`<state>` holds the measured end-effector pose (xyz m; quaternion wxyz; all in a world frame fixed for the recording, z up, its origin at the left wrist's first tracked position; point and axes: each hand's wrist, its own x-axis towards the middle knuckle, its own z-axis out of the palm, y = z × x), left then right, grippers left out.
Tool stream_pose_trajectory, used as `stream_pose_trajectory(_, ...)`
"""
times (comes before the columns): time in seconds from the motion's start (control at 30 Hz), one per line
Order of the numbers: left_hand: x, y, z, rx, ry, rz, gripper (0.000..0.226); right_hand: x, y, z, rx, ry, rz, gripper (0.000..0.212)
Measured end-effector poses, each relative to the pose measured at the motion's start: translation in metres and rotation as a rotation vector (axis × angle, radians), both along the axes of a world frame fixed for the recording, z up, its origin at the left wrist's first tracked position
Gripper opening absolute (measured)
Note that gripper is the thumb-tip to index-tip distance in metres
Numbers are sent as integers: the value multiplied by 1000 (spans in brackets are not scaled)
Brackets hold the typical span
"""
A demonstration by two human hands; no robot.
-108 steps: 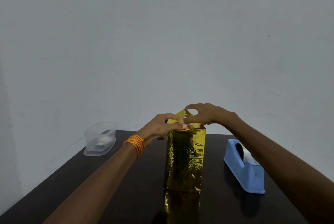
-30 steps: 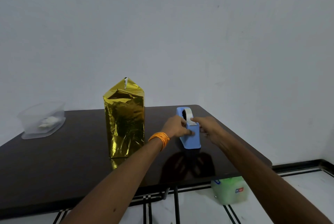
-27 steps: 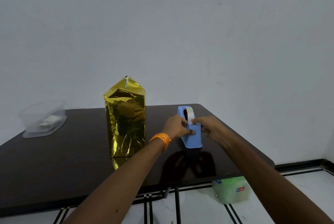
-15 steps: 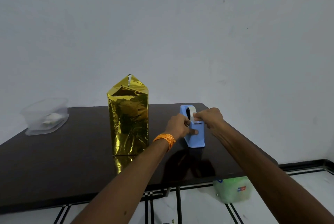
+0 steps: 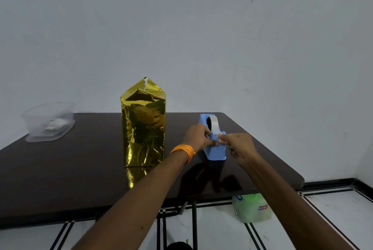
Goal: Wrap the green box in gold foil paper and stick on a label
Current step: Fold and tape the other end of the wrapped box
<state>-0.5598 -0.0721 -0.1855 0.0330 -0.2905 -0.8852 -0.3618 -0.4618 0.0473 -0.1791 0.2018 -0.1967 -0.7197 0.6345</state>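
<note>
1. Tape dispenser (image 5: 216,151) cutter: hidden behind left hand (image 5: 196,137) fingers (image 5: 207,134) gripping it.
2. Right hand (image 5: 241,145) fingertips (image 5: 224,139) pinch a pale tape end (image 5: 221,140); too small to tell more.
3. Far left of fingers: clear tub (image 5: 36,116) contents = white blur.
4. Gold foil (image 5: 143,126) hides box entirely.

The foil (image 5: 143,128) is mirror-bright gold, crinkled and creased, full of glints. Under it the dark worktop (image 5: 60,179) is smooth and glossy enough to throw reflections. The dispenser (image 5: 216,150) is matt blue plastic; its tape (image 5: 214,123) looks slick and translucent. The tub (image 5: 48,122) is cloudy clear plastic. Orange thread (image 5: 184,149) wraps my wrist. The wall (image 5: 201,27) is flat, matt paint.
</note>
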Motion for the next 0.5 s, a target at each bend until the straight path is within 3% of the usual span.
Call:
stream_pose_trajectory(0.27, -2, -1, -2, -10, -7, -6, 36, -7, 13, -8, 625, -65, -71, 29)
stream_pose_trajectory(0.37, -3, -1, -1, -15, -1, -6, 37, -1, 18, -10, 747, -166, -56, 41)
stream_pose_trajectory(0.5, 3, -4, 8, -164, 38, -6, 47, 14, 24, 0, 813, -113, -93, 26)
